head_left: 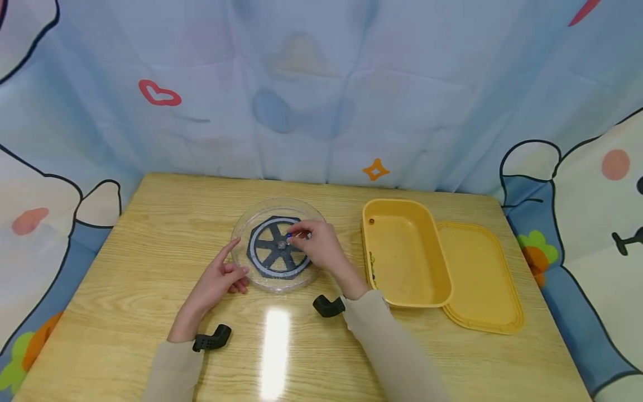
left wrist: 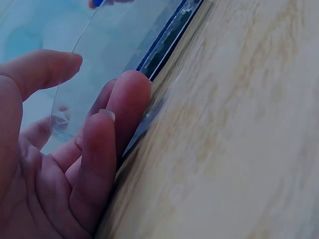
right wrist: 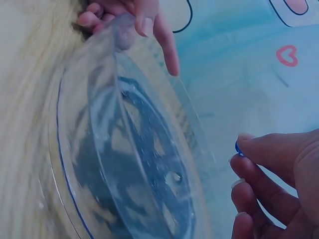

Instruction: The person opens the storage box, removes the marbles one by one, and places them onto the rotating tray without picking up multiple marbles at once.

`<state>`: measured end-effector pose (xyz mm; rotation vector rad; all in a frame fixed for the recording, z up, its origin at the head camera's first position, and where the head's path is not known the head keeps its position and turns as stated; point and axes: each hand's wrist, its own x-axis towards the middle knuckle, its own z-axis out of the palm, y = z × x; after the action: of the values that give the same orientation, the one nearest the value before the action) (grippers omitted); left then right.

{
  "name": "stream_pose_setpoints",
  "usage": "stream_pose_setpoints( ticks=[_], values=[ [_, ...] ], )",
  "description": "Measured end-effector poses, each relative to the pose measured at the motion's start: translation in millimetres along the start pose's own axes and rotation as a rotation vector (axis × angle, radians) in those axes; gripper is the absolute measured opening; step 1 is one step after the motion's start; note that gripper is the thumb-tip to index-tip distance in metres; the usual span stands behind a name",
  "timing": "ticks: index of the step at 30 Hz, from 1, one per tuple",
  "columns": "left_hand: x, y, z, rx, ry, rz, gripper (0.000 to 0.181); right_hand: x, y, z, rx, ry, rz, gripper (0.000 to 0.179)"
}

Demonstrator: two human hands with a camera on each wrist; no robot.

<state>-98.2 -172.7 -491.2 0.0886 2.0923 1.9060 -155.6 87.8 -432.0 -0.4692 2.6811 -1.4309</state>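
A round clear plastic dish (head_left: 241,240) with a dark six-spoked wheel shape (head_left: 273,257) at its bottom stands on the table. My left hand (head_left: 217,279) is at its left side. The index finger is stretched out to touch the rim, and the thumb lies against the near side, with the other fingers loosely bent below. Above the dish, right of its centre, my right hand (head_left: 318,245) pinches a small blue marble (head_left: 288,235) between thumb and index finger. Most of the marble is hidden by the fingertips in the right wrist view, where only a blue edge (right wrist: 238,147) shows.
Right of the dish stands a yellow tub (head_left: 407,251) with a small amber ball (head_left: 371,221) in its far left corner and several small greenish pieces (head_left: 372,262) along its left wall. A yellow lid (head_left: 479,273) lies partly under the tub. A printed curtain (head_left: 321,95) hangs behind the table.
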Motion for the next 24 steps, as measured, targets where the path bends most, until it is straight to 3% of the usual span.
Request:
stream_pose_setpoints(
  ticks=[13, 19, 24],
  values=[
    [-1.8, 4.8, 2.2, -0.007, -0.010, -0.011, 0.076, -2.0, 0, 13, -0.013, -0.004, -0.013, 0.017],
    [-1.6, 4.3, 2.6, 0.010, -0.002, -0.012, 0.075, -3.8, 1, 4, 0.004, -0.007, 0.018, 0.018],
    [-1.8, 3.9, 3.3, 0.017, 0.005, -0.021, 0.075, -5.5, 1, -10, 0.028, 0.035, 0.035, 0.018]
  ],
)
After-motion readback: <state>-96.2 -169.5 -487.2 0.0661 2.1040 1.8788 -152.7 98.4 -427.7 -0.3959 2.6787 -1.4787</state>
